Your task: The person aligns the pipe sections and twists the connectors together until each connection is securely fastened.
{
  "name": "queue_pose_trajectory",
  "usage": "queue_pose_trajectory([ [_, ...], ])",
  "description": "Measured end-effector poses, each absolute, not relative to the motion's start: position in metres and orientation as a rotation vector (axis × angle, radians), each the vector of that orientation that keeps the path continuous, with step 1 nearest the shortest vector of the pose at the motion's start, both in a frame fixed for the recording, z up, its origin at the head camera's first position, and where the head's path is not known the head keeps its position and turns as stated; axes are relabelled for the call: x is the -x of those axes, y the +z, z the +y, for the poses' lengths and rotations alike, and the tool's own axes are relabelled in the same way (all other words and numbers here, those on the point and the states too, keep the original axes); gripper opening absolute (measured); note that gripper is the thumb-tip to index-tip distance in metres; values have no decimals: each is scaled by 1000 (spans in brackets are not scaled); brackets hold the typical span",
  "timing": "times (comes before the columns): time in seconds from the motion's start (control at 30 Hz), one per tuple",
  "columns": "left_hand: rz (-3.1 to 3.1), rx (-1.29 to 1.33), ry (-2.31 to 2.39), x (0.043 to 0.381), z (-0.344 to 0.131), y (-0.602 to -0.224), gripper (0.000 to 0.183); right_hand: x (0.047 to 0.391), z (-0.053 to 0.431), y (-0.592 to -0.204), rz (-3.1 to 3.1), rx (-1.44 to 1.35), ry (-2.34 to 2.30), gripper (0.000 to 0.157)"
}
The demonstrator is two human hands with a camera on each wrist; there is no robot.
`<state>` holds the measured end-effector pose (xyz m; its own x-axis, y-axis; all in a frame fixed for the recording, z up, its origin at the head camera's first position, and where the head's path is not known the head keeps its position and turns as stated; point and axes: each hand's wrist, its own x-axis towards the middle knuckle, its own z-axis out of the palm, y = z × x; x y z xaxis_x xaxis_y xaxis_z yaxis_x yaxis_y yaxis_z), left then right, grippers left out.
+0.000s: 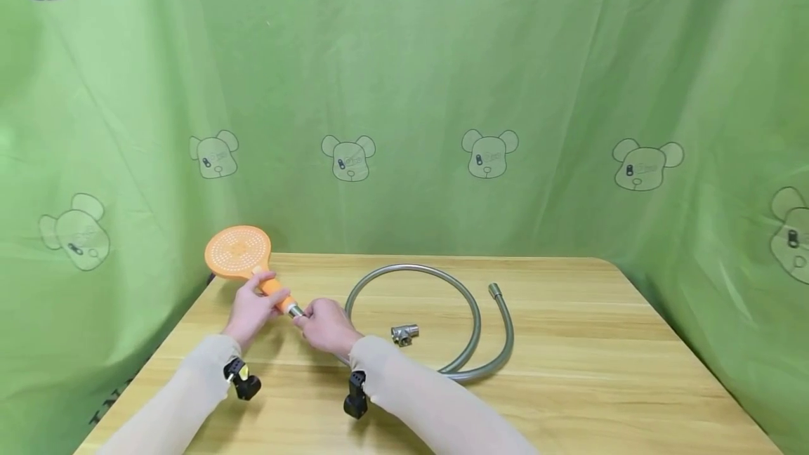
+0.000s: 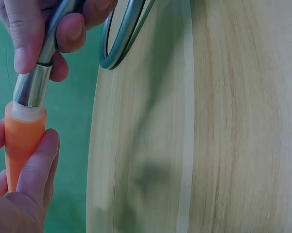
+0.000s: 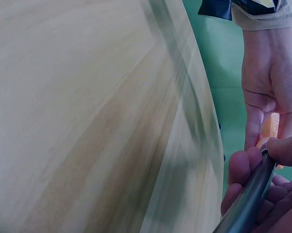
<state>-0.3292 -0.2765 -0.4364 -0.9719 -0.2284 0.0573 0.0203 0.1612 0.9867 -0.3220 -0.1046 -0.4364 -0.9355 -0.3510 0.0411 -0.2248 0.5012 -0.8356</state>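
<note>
My left hand (image 1: 251,308) grips the orange handle of a shower head (image 1: 238,252), whose round perforated face is turned up and toward me. With its fingers curled round it, my right hand (image 1: 326,327) holds the end of a grey shower hose (image 3: 248,206). In the left wrist view the hose's shiny metal end fitting (image 2: 34,86) meets the white collar (image 2: 26,111) at the bottom of the orange handle. Hose and handle lie in one line there, raised above the table's left side.
The hose loops across the wooden table (image 1: 600,343), its free end (image 1: 495,291) lying at the back right. A small metal tee valve (image 1: 404,333) sits inside the loop. Green printed curtain (image 1: 404,90) surrounds the table at the back and sides.
</note>
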Motion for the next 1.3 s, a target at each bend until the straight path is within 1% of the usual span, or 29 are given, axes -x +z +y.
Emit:
queue_pose_trajectory([
  [0.2, -2259, -220, -1851, 326, -274, -435, 61, 322, -103, -436, 2610, 521, -1387, 25],
  [0.43, -2297, -251, -1649, 322, -268, -431, 61, 322, -102, -434, 2718, 590, -1257, 29],
  [0.7, -2293, -272, -1637, 318, -267, -434, 61, 320, -103, -432, 2691, 579, -1243, 29],
  [1.0, -2280, -250, -1643, 319, -269, -432, 61, 320, -102, -430, 2477, 515, -1398, 29],
  [1.3, -2289, -232, -1606, 320, -266, -433, 59, 325, -99, -433, 2276, 551, -1546, 36],
])
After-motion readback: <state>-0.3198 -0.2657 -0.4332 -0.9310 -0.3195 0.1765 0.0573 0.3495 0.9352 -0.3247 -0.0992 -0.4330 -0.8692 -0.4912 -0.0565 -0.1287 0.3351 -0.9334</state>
